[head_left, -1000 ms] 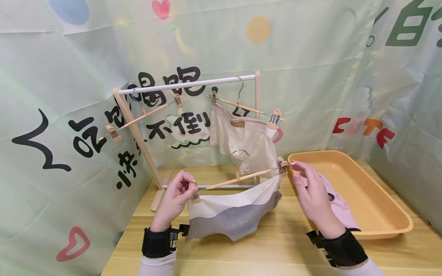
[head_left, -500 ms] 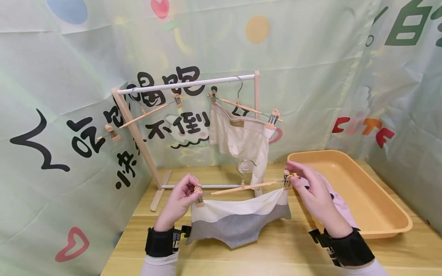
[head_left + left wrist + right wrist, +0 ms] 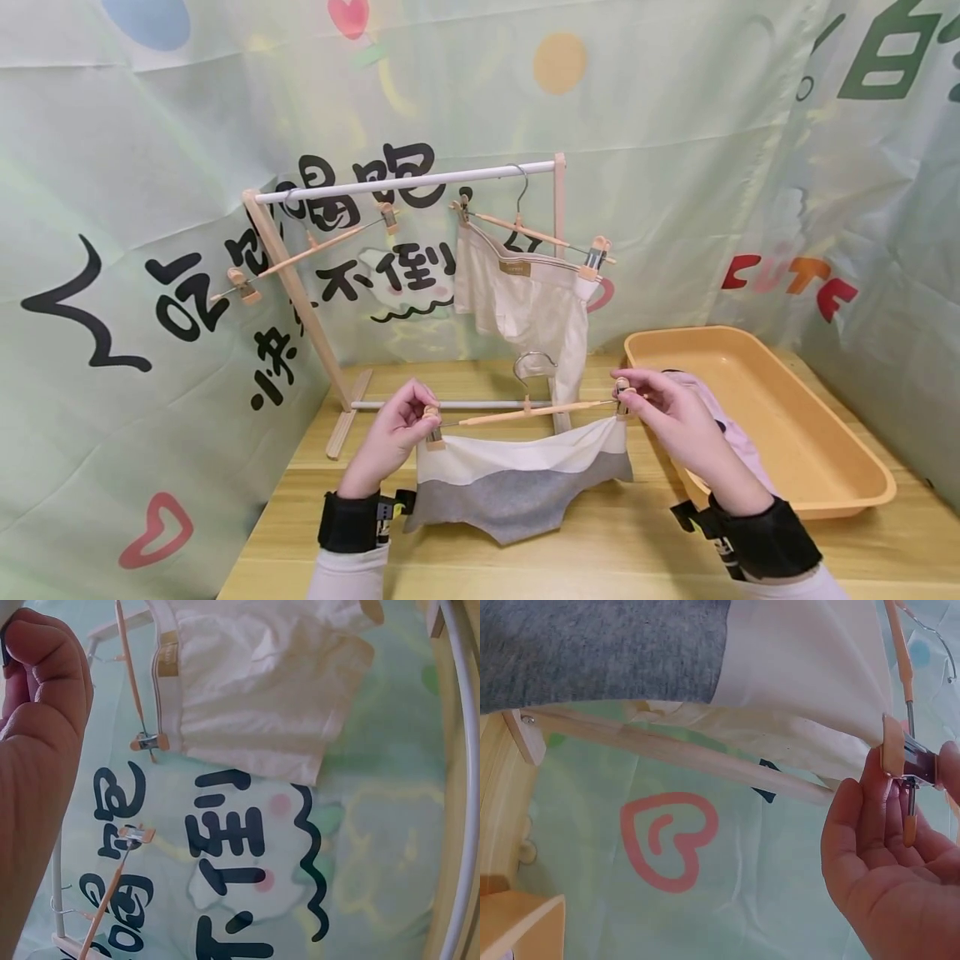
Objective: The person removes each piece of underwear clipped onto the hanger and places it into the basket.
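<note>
A clip hanger (image 3: 498, 415) is held up in front, low over the table, its metal hook pointing up. White-and-grey underpants (image 3: 502, 500) hang from its two clips by the waistband. My left hand (image 3: 390, 437) pinches the left clip (image 3: 433, 429). My right hand (image 3: 671, 417) has thumb and fingers on the right clip (image 3: 915, 759), which bites the white band's corner in the right wrist view. Behind, cream boxer shorts (image 3: 525, 304) hang from a second clip hanger (image 3: 498, 225) on the rack. In the left wrist view, what my left hand (image 3: 45, 697) pinches is out of frame.
A small wooden drying rack (image 3: 405, 182) with a white rail stands at the back. Another clip hanger (image 3: 322, 247), with nothing clipped, hangs at its left. On the right sits an orange tray (image 3: 787, 400) with a pink garment (image 3: 720, 425) at its near-left side.
The hanger with the underpants has come down and slightly right, away from the boxer shorts. My right hand has shifted from the bar's right end onto the right clip.
</note>
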Demonstrator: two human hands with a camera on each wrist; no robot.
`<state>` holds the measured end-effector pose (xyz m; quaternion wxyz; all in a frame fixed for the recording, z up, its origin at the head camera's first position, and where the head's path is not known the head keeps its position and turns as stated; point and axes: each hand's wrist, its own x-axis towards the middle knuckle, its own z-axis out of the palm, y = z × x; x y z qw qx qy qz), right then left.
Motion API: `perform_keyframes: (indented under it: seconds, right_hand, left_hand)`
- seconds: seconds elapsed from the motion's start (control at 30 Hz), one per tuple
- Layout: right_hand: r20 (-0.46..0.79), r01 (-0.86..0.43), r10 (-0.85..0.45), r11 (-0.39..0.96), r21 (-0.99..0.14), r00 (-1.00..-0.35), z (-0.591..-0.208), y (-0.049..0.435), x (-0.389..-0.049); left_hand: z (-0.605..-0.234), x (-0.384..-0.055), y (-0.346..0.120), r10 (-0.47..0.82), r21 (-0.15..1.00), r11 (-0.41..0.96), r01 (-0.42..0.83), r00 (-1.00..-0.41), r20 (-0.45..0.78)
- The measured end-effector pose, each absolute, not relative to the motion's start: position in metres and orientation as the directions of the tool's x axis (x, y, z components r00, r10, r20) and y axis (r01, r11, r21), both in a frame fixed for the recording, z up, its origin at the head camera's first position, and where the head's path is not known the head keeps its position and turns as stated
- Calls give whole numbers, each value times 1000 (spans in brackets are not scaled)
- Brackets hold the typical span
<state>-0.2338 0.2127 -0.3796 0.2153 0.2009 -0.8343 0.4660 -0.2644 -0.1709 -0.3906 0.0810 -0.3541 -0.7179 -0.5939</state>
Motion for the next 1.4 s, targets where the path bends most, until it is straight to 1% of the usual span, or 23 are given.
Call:
perform_keyframes:
  seconds: [0.07,0.37,0.57,0.7,0.83,0.97,1.13,1.23,1.33,1.4]
  right_hand:
    - [549,-533,-127,494,-687,-826,-380,213,-235]
    - [543,-515,-111,515,-685,-833,-381,212,-235]
    - [544,-509,-100,524,-683,-833,-381,209,-234]
    - [560,-516,-90,528,-674,-824,-381,209,-234]
    - [581,-531,-83,525,-665,-810,-382,208,-235]
    - [593,-544,-83,516,-662,-801,-381,207,-234]
    - [607,-556,-79,509,-657,-791,-379,204,-231]
    - [615,-562,-78,510,-652,-785,-378,203,-230]
    - [617,-563,-78,509,-651,-783,-378,202,-228]
    - [614,-559,-76,512,-652,-786,-378,201,-227]
  left_hand:
    - [-392,-265,-172,416,792,43,609,-732,540]
    - [-393,-266,-174,407,810,60,583,-755,514]
    - [-393,-267,-178,412,815,136,563,-780,470]
    - [-392,-267,-179,416,828,183,530,-805,423]
    - [-393,-267,-178,423,813,245,528,-813,400]
    - [-392,-265,-176,417,762,363,536,-825,382]
    - [-389,-258,-169,387,674,523,522,-850,358]
    - [-387,-255,-162,360,613,601,513,-859,365]
    - [-386,-252,-154,342,538,664,520,-850,400]
    - [-387,-250,-149,341,478,688,546,-824,452]
